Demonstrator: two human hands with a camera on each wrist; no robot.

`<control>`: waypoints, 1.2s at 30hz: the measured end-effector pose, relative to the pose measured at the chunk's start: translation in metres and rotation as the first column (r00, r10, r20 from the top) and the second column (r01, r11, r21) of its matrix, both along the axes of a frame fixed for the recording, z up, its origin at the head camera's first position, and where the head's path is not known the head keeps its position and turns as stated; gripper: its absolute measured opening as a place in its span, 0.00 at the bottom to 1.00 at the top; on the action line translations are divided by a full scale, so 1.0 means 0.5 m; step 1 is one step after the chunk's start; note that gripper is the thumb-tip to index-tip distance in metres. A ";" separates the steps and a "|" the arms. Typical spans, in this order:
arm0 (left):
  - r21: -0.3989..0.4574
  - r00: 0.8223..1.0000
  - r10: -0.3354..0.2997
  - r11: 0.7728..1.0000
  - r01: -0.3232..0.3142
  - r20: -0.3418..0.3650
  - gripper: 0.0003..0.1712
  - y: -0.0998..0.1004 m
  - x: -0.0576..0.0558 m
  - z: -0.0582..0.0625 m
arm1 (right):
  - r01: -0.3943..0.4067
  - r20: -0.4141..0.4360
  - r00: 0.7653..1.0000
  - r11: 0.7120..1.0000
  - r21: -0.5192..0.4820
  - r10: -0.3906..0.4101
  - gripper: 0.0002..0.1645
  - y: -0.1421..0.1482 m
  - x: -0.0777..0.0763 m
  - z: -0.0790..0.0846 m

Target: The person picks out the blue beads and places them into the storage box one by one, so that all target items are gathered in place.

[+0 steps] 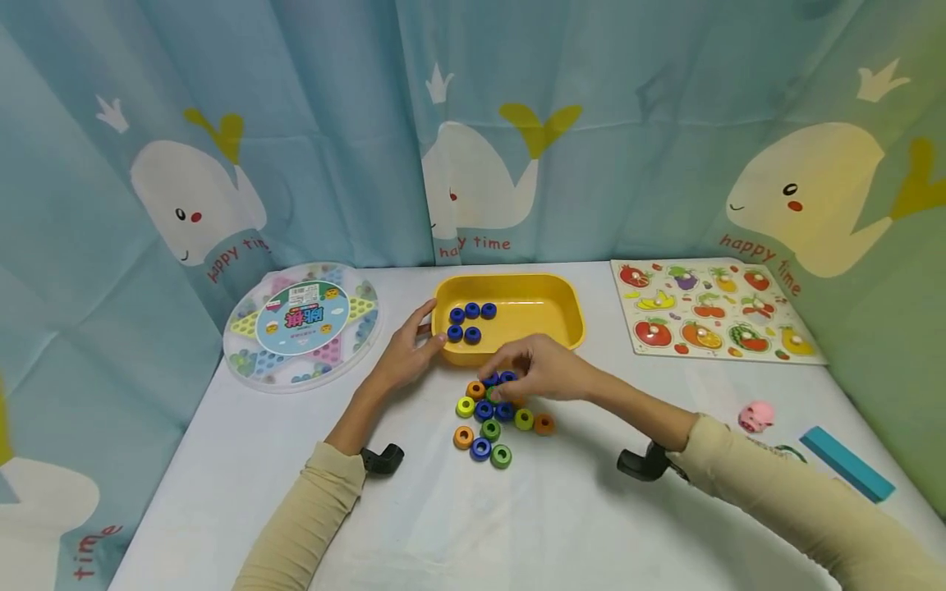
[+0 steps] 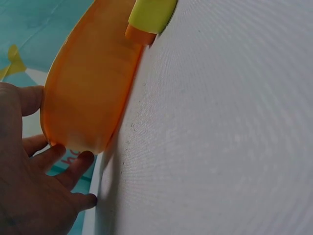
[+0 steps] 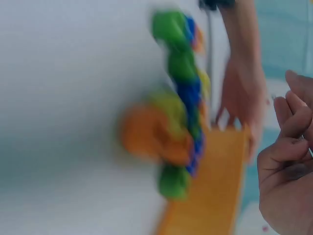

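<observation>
A yellow tray (image 1: 539, 316) near the back of the table holds several blue ring-shaped beads (image 1: 489, 310) at its left end. Spread fingers of my left hand (image 1: 406, 353) touch that end of the tray, the thumb at its rim; the left wrist view shows the fingertips against the outer wall. In front of the tray lies a cluster of blue, green, orange and yellow beads (image 1: 501, 456). Over the cluster's back part hovers my right hand (image 1: 547, 369), fingers bent, thumb apart from them. No bead shows between its fingers in the right wrist view, where the beads are blurred.
Left of the tray lies a round Chinese-checkers game box (image 1: 306, 320). A fruit puzzle board (image 1: 709, 312) is at the back right. A pink pig toy (image 1: 757, 416) and a blue bar (image 1: 847, 463) lie near the right arm. A whale-print curtain (image 1: 340, 148) hangs behind.
</observation>
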State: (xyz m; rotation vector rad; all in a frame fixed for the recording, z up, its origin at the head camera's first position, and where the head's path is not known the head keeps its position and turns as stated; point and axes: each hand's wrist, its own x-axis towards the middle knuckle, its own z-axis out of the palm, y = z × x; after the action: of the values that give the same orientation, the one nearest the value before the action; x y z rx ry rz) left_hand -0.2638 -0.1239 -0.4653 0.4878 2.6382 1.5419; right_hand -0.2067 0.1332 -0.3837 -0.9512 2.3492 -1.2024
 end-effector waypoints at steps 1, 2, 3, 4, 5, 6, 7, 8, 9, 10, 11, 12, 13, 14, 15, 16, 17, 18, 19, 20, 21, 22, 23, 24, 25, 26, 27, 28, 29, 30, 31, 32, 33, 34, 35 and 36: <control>0.002 1.000 -0.001 1.000 0.001 0.000 0.37 0.000 0.000 0.000 | -0.024 -0.010 1.000 1.000 -0.007 0.023 0.14 0.000 0.012 -0.018; 0.001 1.000 0.001 1.000 -0.001 0.000 0.37 0.000 0.000 0.000 | -0.036 -0.015 0.999 0.999 -0.005 0.036 0.15 0.000 0.024 -0.035; -0.002 1.000 0.004 1.000 -0.003 0.002 0.37 0.000 0.000 0.000 | -0.039 -0.027 0.999 0.999 -0.002 0.039 0.15 -0.002 0.038 -0.047; -0.005 1.000 0.006 1.000 -0.006 0.002 0.37 0.000 0.000 0.000 | -0.029 -0.041 0.999 1.000 0.006 0.029 0.15 -0.005 0.051 -0.060; -0.007 1.000 0.005 1.000 -0.005 0.003 0.37 0.000 0.000 0.000 | -0.017 -0.053 0.998 1.000 0.008 0.017 0.16 -0.007 0.063 -0.072; -0.011 1.000 0.005 1.000 -0.005 0.004 0.37 -0.001 0.000 0.001 | -0.003 -0.072 0.997 1.000 0.013 0.004 0.16 -0.010 0.075 -0.081; -0.014 1.000 0.008 1.000 -0.007 0.009 0.37 0.000 0.000 0.000 | 0.016 -0.089 0.996 1.000 0.023 -0.014 0.16 -0.012 0.086 -0.091; -0.017 1.000 0.011 1.000 -0.011 0.012 0.37 0.000 0.000 0.001 | 0.033 -0.104 0.994 0.999 0.029 -0.030 0.17 -0.014 0.095 -0.100; -0.018 1.000 0.011 1.000 -0.010 0.014 0.37 0.000 0.000 0.001 | 0.050 -0.121 0.992 0.998 0.033 -0.046 0.17 -0.017 0.103 -0.109; -0.018 1.000 0.011 1.000 -0.010 0.013 0.37 0.000 0.000 0.002 | 0.066 -0.134 0.989 0.997 0.036 -0.061 0.17 -0.018 0.109 -0.116; -0.018 1.000 0.011 1.000 -0.011 0.012 0.37 0.000 0.001 0.003 | 0.079 -0.146 0.987 0.996 0.039 -0.073 0.18 -0.020 0.114 -0.122; -0.021 1.000 0.012 1.000 -0.011 0.012 0.37 0.000 0.001 0.004 | 0.089 -0.153 0.985 0.995 0.043 -0.082 0.18 -0.022 0.117 -0.129; -0.021 1.000 0.012 1.000 -0.012 0.012 0.37 0.000 0.001 0.004 | 0.097 -0.153 0.984 0.994 0.045 -0.089 0.19 -0.023 0.119 -0.134; -0.021 1.000 0.011 1.000 -0.010 0.011 0.37 0.000 0.001 0.004 | 0.103 -0.154 0.984 0.994 0.046 -0.095 0.19 -0.024 0.120 -0.138; -0.020 1.000 0.008 1.000 -0.008 0.011 0.37 0.000 0.001 0.004 | 0.107 -0.158 0.983 0.993 0.051 -0.098 0.19 -0.025 0.120 -0.142; -0.018 1.000 0.006 1.000 -0.006 0.010 0.37 0.000 0.001 0.004 | 0.109 -0.161 0.982 0.992 0.056 -0.099 0.18 -0.026 0.119 -0.145; -0.016 1.000 0.004 1.000 -0.004 0.010 0.37 0.000 0.001 0.004 | 0.108 -0.169 0.981 0.992 0.064 -0.096 0.18 -0.027 0.119 -0.146; -0.016 1.000 0.002 1.000 -0.001 0.010 0.37 -0.001 0.000 0.003 | 0.104 -0.176 0.980 0.992 0.072 -0.090 0.18 -0.028 0.117 -0.148; -0.014 1.000 0.000 1.000 0.000 0.010 0.37 -0.001 0.000 0.002 | 0.098 -0.184 0.979 0.992 0.079 -0.082 0.18 -0.029 0.116 -0.148; -0.014 1.000 -0.001 1.000 0.001 0.011 0.37 -0.001 0.001 0.002 | 0.092 -0.197 0.978 0.992 0.087 -0.074 0.18 -0.031 0.114 -0.149; -0.013 1.000 -0.001 1.000 0.001 0.010 0.37 -0.002 0.000 0.001 | 0.086 -0.205 0.977 0.992 0.095 -0.065 0.17 -0.032 0.113 -0.149; -0.012 1.000 -0.003 1.000 0.003 0.009 0.37 -0.002 0.000 0.000 | 0.080 -0.212 0.976 0.992 0.101 -0.057 0.17 -0.033 0.111 -0.148; -0.013 1.000 -0.005 1.000 0.005 0.007 0.37 -0.002 0.000 0.000 | 0.073 -0.217 0.975 0.992 0.108 -0.048 0.17 -0.034 0.110 -0.146; -0.013 1.000 -0.006 1.000 0.006 0.005 0.37 -0.002 0.000 0.000 | 0.065 -0.219 0.975 0.991 0.113 -0.039 0.17 -0.035 0.109 -0.145; -0.013 1.000 -0.007 1.000 0.007 0.004 0.37 -0.002 0.000 -0.001 | 0.057 -0.218 0.976 0.992 0.114 -0.031 0.17 -0.036 0.107 -0.144; -0.012 1.000 -0.009 1.000 0.009 0.003 0.37 -0.002 0.000 -0.001 | 0.050 -0.217 0.976 0.992 0.116 -0.023 0.16 -0.036 0.106 -0.143; -0.012 1.000 -0.010 1.000 0.010 0.001 0.37 -0.002 -0.001 -0.001 | 0.042 -0.214 0.977 0.992 0.117 -0.016 0.16 -0.037 0.105 -0.140; -0.014 1.000 -0.011 1.000 0.011 0.001 0.37 -0.002 -0.001 -0.001 | 0.032 -0.210 0.978 0.992 0.119 -0.006 0.16 -0.037 0.104 -0.138; -0.015 1.000 -0.010 1.000 0.010 -0.001 0.37 -0.002 -0.001 -0.001 | 0.021 -0.207 0.978 0.993 0.120 0.005 0.15 -0.038 0.103 -0.137; -0.015 1.000 -0.011 1.000 0.011 -0.004 0.37 -0.002 -0.001 -0.001 | 0.010 -0.202 0.979 0.993 0.121 0.015 0.15 -0.038 0.101 -0.137; -0.014 1.000 -0.011 1.000 0.011 -0.007 0.37 -0.002 -0.002 -0.001 | 0.000 -0.199 0.980 0.992 0.124 0.024 0.15 -0.039 0.100 -0.136; -0.012 1.000 -0.012 1.000 0.012 -0.008 0.37 -0.002 -0.002 -0.001 | -0.008 -0.197 0.980 0.992 0.129 0.033 0.15 -0.039 0.099 -0.136; -0.012 1.000 -0.013 1.000 0.013 -0.009 0.37 -0.002 -0.002 -0.001 | -0.015 -0.194 0.980 0.991 0.134 0.041 0.15 -0.040 0.097 -0.136; -0.010 1.000 -0.014 1.000 0.014 -0.011 0.37 -0.002 -0.002 -0.001 | -0.022 -0.191 0.980 0.990 0.137 0.049 0.15 -0.040 0.096 -0.138; -0.008 1.000 -0.017 1.000 0.017 -0.011 0.37 -0.003 -0.002 -0.001 | -0.028 -0.189 0.980 0.990 0.139 0.055 0.15 -0.040 0.095 -0.139; -0.007 1.000 -0.020 1.000 0.020 -0.010 0.38 -0.003 -0.001 -0.002 | -0.031 -0.187 0.981 0.990 0.140 0.057 0.15 -0.040 0.095 -0.140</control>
State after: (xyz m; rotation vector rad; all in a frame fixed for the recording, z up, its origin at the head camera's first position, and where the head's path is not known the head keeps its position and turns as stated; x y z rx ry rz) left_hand -0.2646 -0.1253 -0.4661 0.5217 2.6370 1.5285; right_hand -0.1593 0.1133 -0.4535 -1.1083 2.5056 -0.9572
